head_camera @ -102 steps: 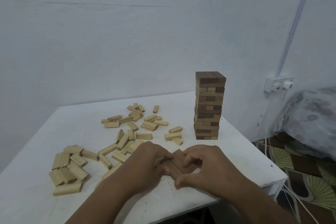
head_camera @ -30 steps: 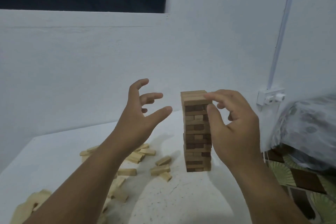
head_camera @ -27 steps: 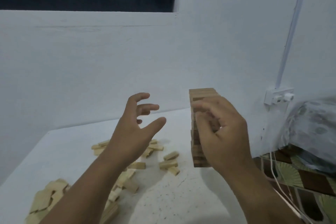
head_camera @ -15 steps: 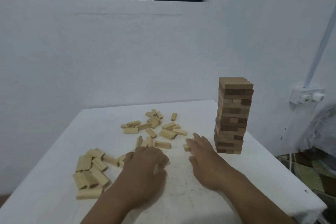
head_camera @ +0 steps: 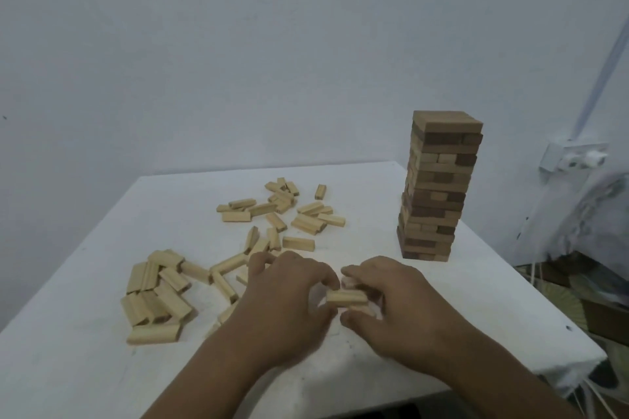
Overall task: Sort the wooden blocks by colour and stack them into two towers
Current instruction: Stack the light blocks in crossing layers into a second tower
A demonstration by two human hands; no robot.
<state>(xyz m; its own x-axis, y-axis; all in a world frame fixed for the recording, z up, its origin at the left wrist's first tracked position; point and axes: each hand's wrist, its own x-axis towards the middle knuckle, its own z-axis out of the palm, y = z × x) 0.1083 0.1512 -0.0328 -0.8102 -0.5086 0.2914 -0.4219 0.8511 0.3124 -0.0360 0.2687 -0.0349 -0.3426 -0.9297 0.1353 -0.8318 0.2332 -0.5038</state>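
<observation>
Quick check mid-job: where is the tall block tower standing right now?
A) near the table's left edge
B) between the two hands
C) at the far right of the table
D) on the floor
C: the tower stands upright at the far right of the table, beyond the right hand.

One tower [head_camera: 437, 187] of mixed dark and light blocks stands on the one white bench [head_camera: 367, 187], at about two o'clock from the hands. Two hands are in view, the left hand [head_camera: 289, 303] and the right hand [head_camera: 391, 303]. Between them show two or three light blocks [head_camera: 347, 296]. Loose light blocks [head_camera: 282, 211] lie scattered from nine to twelve o'clock, roughly forty; overlap blocks an exact count.
</observation>
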